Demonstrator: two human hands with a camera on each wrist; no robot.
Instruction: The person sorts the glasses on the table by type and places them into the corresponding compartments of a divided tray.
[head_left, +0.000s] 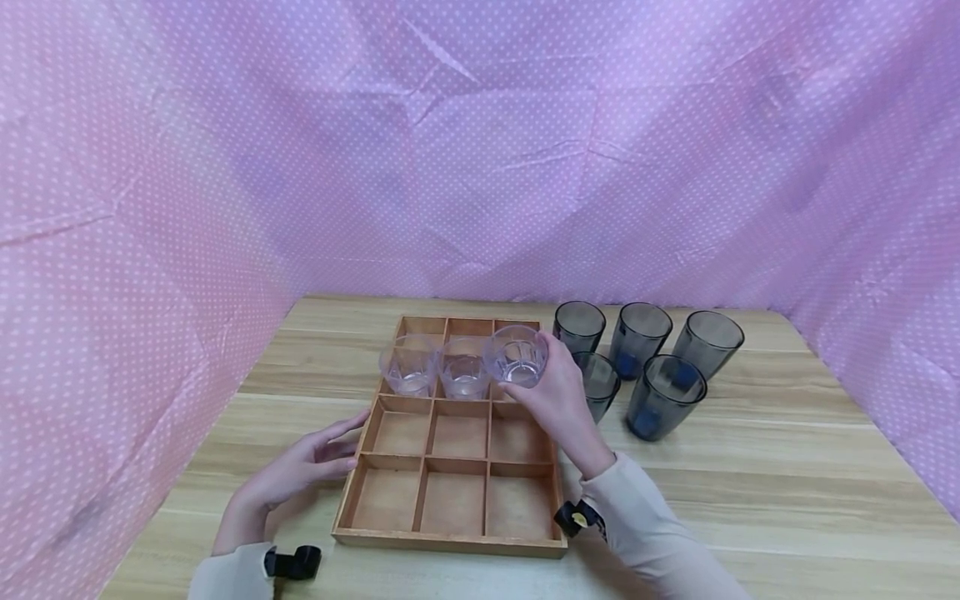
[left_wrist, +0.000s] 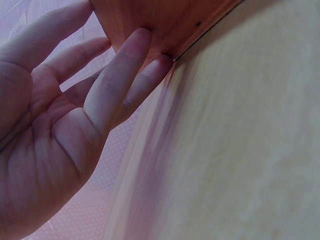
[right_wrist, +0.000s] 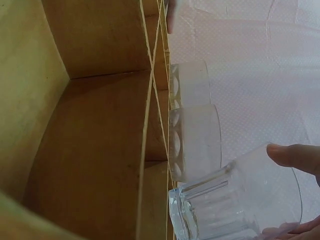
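Observation:
My right hand (head_left: 558,396) grips a clear plastic cup (head_left: 516,354) between thumb and fingers. In the right wrist view that cup (right_wrist: 245,195) is tilted, its base close over the dividers of a wooden tray (head_left: 450,540). Two like clear cups, a left one (head_left: 408,367) and a middle one (head_left: 463,368), stand side by side in compartments of the same row. My left hand (head_left: 300,462) rests against the tray's left side with fingers extended. The left wrist view shows fingertips (left_wrist: 137,45) touching the outer wall of the tray (left_wrist: 165,20).
Several smoky grey cups stand on the table (head_left: 787,467) right of the tray, among them a front one (head_left: 663,398) and a far right one (head_left: 708,342). A pink dotted cloth (head_left: 480,167) encloses the back and sides.

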